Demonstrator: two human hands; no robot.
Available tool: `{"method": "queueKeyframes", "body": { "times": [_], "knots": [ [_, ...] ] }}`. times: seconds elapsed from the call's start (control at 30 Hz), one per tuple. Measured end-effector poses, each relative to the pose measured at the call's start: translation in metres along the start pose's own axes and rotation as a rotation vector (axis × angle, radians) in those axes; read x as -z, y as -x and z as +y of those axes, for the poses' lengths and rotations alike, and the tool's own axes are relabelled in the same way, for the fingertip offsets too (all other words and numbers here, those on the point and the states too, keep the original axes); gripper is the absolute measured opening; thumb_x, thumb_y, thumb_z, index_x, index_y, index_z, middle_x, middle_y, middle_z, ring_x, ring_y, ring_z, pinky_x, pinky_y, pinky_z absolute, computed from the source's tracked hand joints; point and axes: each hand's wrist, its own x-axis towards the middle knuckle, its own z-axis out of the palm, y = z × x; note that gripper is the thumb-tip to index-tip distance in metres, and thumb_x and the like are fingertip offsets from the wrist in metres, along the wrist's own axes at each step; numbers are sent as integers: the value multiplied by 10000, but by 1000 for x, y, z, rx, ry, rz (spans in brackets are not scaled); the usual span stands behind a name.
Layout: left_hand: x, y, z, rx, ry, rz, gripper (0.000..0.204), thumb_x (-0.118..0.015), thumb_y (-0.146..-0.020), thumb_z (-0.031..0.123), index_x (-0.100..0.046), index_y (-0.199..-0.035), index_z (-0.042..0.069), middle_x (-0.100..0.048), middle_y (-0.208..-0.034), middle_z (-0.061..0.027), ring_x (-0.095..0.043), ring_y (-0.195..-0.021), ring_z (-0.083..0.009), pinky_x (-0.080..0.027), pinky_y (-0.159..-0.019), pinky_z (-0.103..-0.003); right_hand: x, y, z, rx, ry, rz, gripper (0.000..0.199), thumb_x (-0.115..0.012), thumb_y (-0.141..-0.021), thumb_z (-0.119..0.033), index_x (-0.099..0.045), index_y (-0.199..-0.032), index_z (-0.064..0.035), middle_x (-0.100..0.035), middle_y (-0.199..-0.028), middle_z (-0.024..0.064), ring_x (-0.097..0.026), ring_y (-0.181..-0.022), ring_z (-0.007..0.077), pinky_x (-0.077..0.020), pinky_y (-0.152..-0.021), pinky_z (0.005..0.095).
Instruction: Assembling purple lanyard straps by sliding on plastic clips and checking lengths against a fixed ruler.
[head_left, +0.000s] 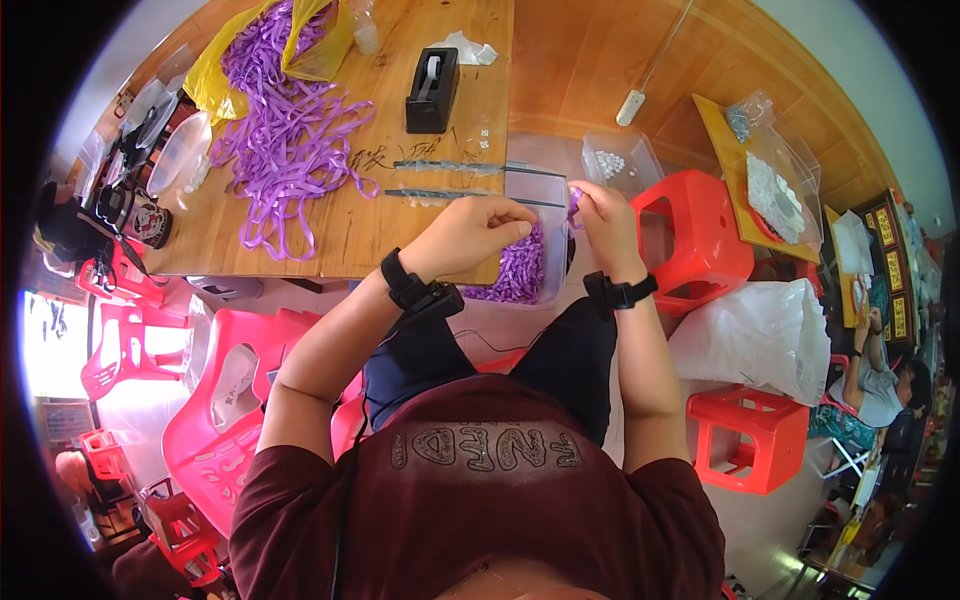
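My right hand (607, 228) pinches a short piece of purple ribbon (574, 207) close to the tips of two thin metal rods (535, 171). The rods are taped to the table and jut past its right edge. My left hand (478, 236) is just left of the right one, over the table's corner, its fingers curled and thumb and forefinger together; anything between them is too small to make out. Below both hands a clear plastic bin (553, 268) holds many small purple ribbon pieces (519, 265). The hands are apart.
Loose purple ribbon (285, 140) spills from a yellow bag (207, 80) across the wooden table (400, 235). A black tape dispenser (432, 95) stands behind my hands. At right are red stools (690, 235), a white sack (755, 335) and a clear box of white pieces (625, 160). Another person sits far right.
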Motion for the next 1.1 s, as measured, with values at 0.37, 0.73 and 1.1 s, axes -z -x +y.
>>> {"method": "queueKeyframes", "body": {
  "times": [0.37, 0.73, 1.1],
  "knots": [
    [17, -1, 18, -67, -316, 107, 261, -655, -934, 210, -708, -1106, 20, -726, -950, -130, -684, -863, -218, -535, -815, -337, -26, -54, 42, 111, -207, -171, 258, -582, -877, -34, -739, -1080, -67, -725, -1019, 120, -682, -963, 261, -526, -833, 341],
    [22, -59, -8, -233, -914, 20, 383, -529, -944, 236, -600, -1282, 71, -627, -1196, -179, -586, -1112, -378, -450, -982, -448, -97, -26, 44, -215, -546, -376, 211, -653, -952, -150, -707, -1063, 22, -711, -937, 38, -617, -870, 91, -502, -762, 267],
    [26, -62, -19, -202, -840, 38, 427, -548, -936, 260, -592, -1312, 61, -600, -1265, -222, -563, -1182, -394, -436, -1021, -466, -130, 121, 74, -951, -571, -587, 186, -670, -888, -137, -688, -816, 34, -684, -680, 130, -648, -502, 201, -546, -470, 316]
  ]
}}
